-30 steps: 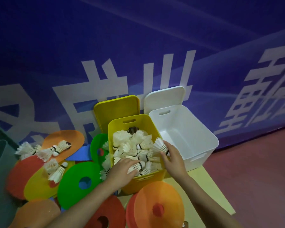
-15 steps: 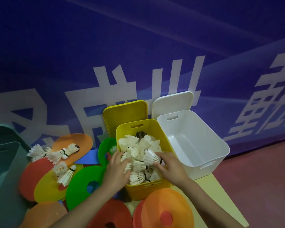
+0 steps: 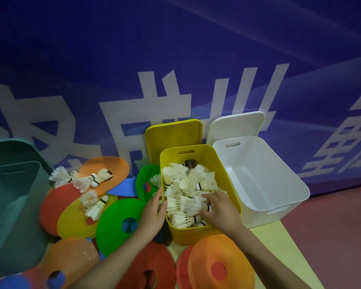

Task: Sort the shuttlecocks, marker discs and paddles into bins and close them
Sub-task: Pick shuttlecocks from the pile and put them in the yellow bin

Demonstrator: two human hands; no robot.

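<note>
Grip: my right hand [image 3: 220,212] lies spread on the shuttlecocks [image 3: 188,192] in the yellow bin [image 3: 198,236], its earlier shuttlecock released. My left hand [image 3: 153,213], fingers relaxed, now outside the rim. Loose shuttlecocks [image 3: 92,180] remain on discs [image 3: 117,224].

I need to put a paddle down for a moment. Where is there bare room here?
The white bin is bare inside. A bare table strip lies before it, right of the orange disc. Left of the full yellow bin, discs and shuttlecocks crowd everything.
</note>
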